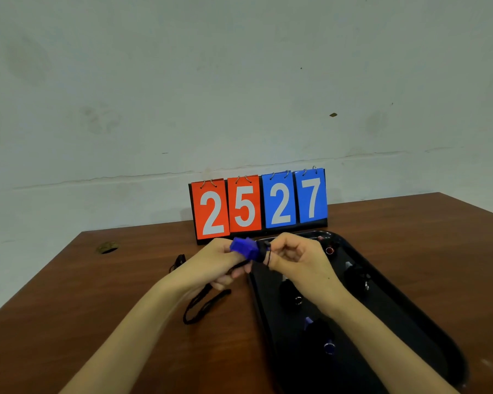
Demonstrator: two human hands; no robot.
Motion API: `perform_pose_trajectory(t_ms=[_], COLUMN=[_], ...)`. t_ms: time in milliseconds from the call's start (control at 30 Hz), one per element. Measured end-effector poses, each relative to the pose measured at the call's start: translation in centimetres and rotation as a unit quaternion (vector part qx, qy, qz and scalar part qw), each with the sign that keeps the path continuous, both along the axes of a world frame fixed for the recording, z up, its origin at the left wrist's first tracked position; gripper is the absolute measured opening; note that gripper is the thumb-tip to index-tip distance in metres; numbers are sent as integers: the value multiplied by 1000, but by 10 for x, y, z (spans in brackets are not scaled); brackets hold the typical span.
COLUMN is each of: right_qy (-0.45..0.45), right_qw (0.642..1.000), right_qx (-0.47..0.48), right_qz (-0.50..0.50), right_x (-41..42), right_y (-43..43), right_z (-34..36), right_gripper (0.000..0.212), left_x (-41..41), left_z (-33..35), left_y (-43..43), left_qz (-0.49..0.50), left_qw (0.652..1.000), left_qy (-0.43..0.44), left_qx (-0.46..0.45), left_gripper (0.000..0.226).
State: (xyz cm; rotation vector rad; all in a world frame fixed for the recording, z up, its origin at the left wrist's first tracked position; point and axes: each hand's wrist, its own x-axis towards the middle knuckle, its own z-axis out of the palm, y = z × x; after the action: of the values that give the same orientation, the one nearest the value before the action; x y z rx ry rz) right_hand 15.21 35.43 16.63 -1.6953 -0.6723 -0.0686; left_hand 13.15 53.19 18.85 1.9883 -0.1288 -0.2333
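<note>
Pale, stained wall point(239, 81) rises behind one brown wooden table point(125, 280), and both my forearms reach over it from the bottom edge and meet near the middle.

One scoreboard point(258, 206) stands at the back of the table with four flip cards: two red reading 2 and 5, two blue reading 2 and 7, each hung on two metal rings. One black tray point(410, 294) lies in front of it to my right. I count four small dark things point(319, 334) in it, too blurred to name, some with a glint of a ring.

My left hand point(219, 261) is curled, knuckles up, gripping one blue plastic piece point(244, 248) at its left side, held up just in front of the scoreboard and above the tray's near-left corner. My right hand point(296, 257) faces it, thumb and forefinger pinching the black cord point(202, 305) at the piece's dark right end, the other fingers folded. That cord trails under my left hand and lies looped on the table.

One more black cord-like bit point(178, 261) lies left of my left wrist, and one round hole point(107, 247) sits further left.
</note>
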Motion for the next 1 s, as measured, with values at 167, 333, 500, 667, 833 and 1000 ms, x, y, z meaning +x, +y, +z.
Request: perform_pose_trajectory(t_ms=[167,333,500,667,833,1000], right_qy=[43,77,69,56,20,33], right_qw=[993,983,977,984,985,981], right_qx=[57,93,56,-38,-163,-170], right_qz=[-90,-138,-196,-165,-48,84], right_x=[6,10,19,24,18,10], right_y=[0,2,-5,-7,-4,-3], right_z=[-2,-9,-16,-18,-16,-9], right_gripper=[11,6,5,8,10,16], left_x=[-1,-3,-13,-20,-18,-5], left_z=[1,1,2,13,20,18], left_y=[-4,-9,-24,-24,-10,9], left_qz=[8,-3,-46,-33,-8,5], left_qw=[999,987,955,926,925,939], left_qy=[-37,-107,-164,-227,-246,-230], left_qx=[10,118,244,299,291,257], left_gripper=[35,36,31,18,20,16])
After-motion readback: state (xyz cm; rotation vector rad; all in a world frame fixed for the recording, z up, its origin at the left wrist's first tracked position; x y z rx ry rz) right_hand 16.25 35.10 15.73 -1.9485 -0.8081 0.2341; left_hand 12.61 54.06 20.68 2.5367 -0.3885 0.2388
